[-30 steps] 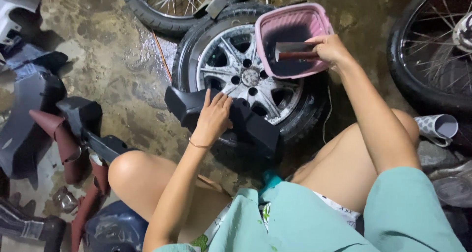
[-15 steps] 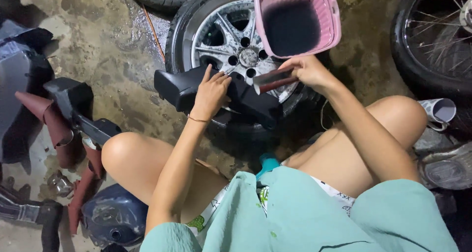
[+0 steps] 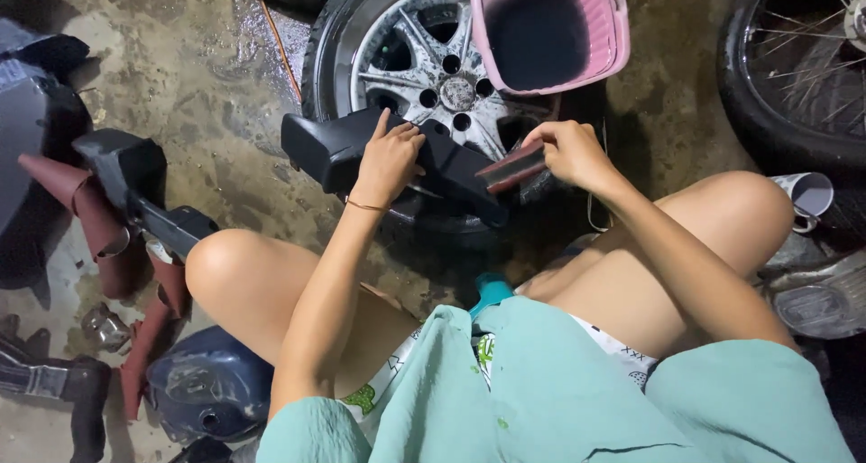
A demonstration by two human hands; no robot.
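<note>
A black plastic body panel [image 3: 336, 147] lies across a car wheel with a silver alloy rim [image 3: 424, 52]. My left hand [image 3: 390, 156] presses down on the panel's middle and holds it. My right hand [image 3: 568, 152] grips a folded dark red sanding sheet [image 3: 512, 167] against the panel's right end. A pink plastic basket [image 3: 550, 32] with dark water in it rests on the wheel just beyond my right hand.
Dark red and black panels [image 3: 108, 219] lie at the left, with a dark blue part [image 3: 207, 382] near my left knee. A spoked wheel [image 3: 794, 66] stands at the right, a white cup [image 3: 807, 192] beside it. The concrete floor [image 3: 207, 75] is wet.
My right hand lifted the sanding sheet out of the pink basket and brought it down to the black panel. My left hand stayed on the panel. The view shifted slightly.
</note>
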